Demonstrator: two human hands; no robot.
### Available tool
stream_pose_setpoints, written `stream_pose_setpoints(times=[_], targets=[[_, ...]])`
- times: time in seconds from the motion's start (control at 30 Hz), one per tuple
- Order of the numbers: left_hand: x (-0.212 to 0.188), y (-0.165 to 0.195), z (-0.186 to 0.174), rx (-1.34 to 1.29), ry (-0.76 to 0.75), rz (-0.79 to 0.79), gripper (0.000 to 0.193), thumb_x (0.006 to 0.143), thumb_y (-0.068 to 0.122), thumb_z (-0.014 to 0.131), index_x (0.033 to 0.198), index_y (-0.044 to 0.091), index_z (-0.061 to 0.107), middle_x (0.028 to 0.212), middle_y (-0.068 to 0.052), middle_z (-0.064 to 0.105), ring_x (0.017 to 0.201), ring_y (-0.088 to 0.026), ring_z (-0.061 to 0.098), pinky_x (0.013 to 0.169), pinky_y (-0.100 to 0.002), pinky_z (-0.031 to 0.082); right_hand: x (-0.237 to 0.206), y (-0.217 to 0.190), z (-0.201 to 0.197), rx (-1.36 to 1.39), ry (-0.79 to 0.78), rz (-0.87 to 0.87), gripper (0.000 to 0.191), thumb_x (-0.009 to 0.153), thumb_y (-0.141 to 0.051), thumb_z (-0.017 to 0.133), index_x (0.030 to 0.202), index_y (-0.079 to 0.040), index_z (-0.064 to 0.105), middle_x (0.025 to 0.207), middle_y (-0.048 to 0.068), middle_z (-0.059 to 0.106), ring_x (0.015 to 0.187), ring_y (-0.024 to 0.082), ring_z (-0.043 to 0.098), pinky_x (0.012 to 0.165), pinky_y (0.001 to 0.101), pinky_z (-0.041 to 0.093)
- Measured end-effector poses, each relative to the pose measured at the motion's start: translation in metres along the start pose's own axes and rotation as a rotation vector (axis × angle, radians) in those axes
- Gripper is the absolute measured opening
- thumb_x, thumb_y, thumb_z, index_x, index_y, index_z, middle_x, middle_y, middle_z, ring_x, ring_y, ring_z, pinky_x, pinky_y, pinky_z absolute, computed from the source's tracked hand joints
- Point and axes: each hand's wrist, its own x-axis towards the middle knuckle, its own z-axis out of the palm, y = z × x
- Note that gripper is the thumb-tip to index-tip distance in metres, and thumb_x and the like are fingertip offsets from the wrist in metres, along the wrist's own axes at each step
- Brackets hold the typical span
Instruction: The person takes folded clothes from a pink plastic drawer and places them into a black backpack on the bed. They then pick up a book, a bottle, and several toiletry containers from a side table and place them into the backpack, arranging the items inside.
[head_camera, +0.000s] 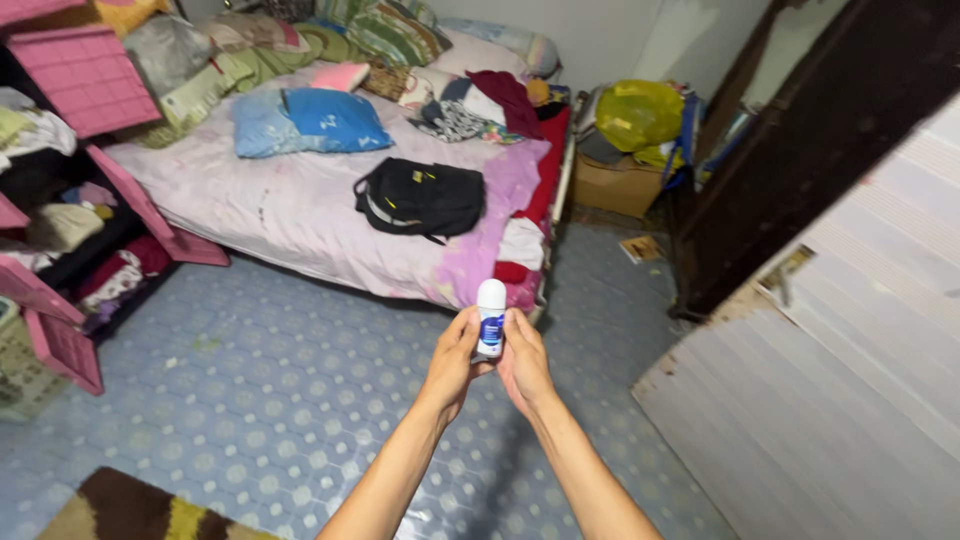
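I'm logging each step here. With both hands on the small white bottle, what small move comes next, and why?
Probably twist off the rounded white cap: the left hand and right hand grip the roll-on bottle upright by its body, leaving the cap exposed and still on.

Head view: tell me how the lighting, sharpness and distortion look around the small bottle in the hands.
Head view: even, soft indoor light, no harsh glare; the white roll-on bottle between the left hand and right hand is fairly sharp, its label too small to read; wide-angle distortion tilts the dark wardrobe and bends the bed edges; faint sheen on the tiled floor.
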Motion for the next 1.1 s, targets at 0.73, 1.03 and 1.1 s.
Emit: stream_pose_setpoints(times=[0.73, 1.03, 1.1], targets=[[0.378, 0.139, -0.237, 0.002, 0.184, 0.045, 0.041, 0.098, 0.035, 0.059, 0.131, 0.011, 0.059, 0.096, -0.016, 0.073, 0.074, -0.029, 0.078, 0.055, -0.032, 0.060, 0.478, 0.121, 0.078, -0.968, -0.316, -0.284, 0.030, 0.108, -0.026, 0.050, 0.098, 0.001, 0.062, 0.084, 0.005, 0.055, 0.073, 0.015, 0.053, 0.065, 0.0284, 0.045], [0.510, 0.162, -0.350, -0.101, 0.387, 0.105, 0.037, 0.104, 0.034, 0.063, 0.129, 0.007, 0.063, 0.099, -0.015, 0.076, 0.085, -0.020, 0.074, 0.062, -0.026, 0.056, 0.651, 0.208, 0.061, -0.906, -0.396, -0.087, 0.013, 0.098, -0.011, 0.067, 0.105, -0.002, 0.073, 0.083, 0.005, 0.074, 0.072, 0.006, 0.067, 0.063, 0.0234, 0.053], [0.545, 0.169, -0.378, -0.115, 0.366, 0.106, 0.033, 0.099, 0.027, 0.066, 0.125, 0.007, 0.061, 0.099, -0.015, 0.076, 0.085, -0.023, 0.075, 0.065, -0.030, 0.058, 0.688, 0.230, 0.049, -0.872, -0.409, -0.072, 0.011, 0.098, -0.010, 0.067, 0.104, -0.002, 0.071, 0.082, 0.005, 0.074, 0.072, 0.008, 0.068, 0.065, 0.0244, 0.056]])
